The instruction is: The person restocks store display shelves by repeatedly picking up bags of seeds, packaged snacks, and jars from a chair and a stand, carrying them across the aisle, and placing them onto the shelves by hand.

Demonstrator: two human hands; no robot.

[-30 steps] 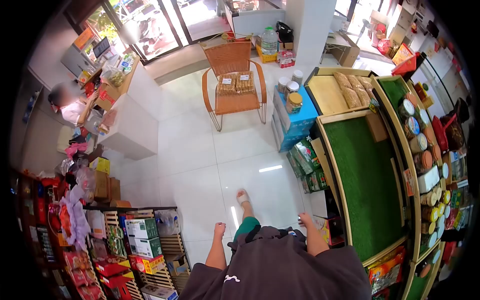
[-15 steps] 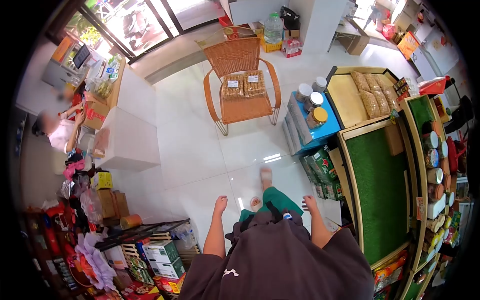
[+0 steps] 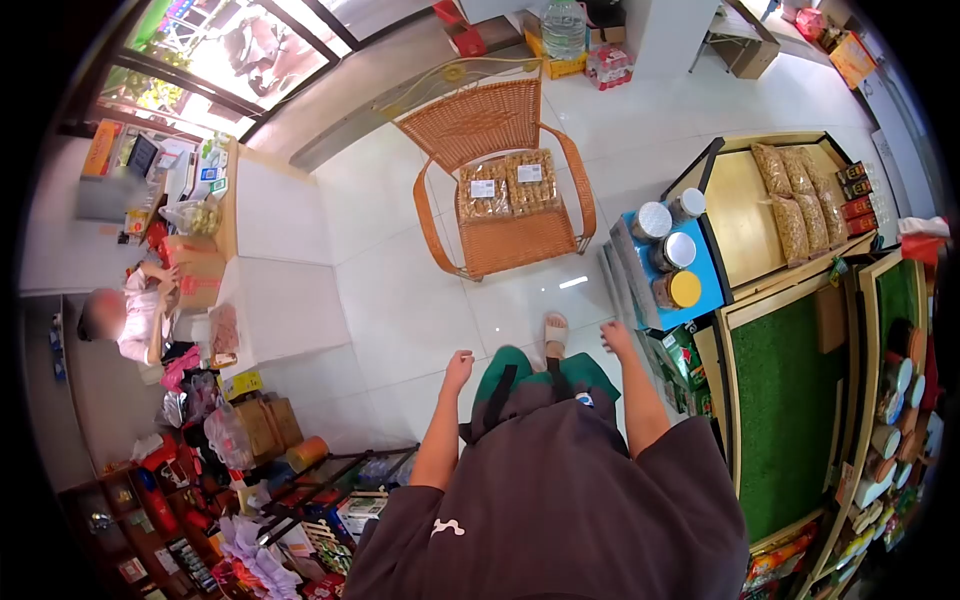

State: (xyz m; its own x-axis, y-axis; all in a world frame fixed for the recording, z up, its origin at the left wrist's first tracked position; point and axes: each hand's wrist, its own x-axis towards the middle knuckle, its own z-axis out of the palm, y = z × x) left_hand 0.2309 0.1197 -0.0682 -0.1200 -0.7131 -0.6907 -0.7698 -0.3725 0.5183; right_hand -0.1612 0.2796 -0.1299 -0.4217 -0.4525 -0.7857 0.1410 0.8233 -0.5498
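Chair [image 3: 518, 245]: orange-brown; woven pattern on the back [image 3: 475, 125]. Packs [image 3: 535, 196] on chair: golden brown; labels [image 3: 483, 189] white. Shirt [image 3: 570, 500]: plain dark brown-grey, with one white motif [image 3: 447, 527]. Shorts [image 3: 590, 372]: green; straps [image 3: 499, 393] black. Sandal [image 3: 556, 333]: beige. Floor [image 3: 385, 230]: white, gridded by thin grey lines. Box [image 3: 712, 275]: bright blue. Jar lids [image 3: 686, 289]: three white to silver, one yellow. Mat [image 3: 785, 430]: uniform green. Bags [image 3: 790, 225]: tan. Counter [image 3: 285, 310]: white. Flower [image 3: 255, 555]: lilac. Co-worker's top [image 3: 137, 320]: pale pink.
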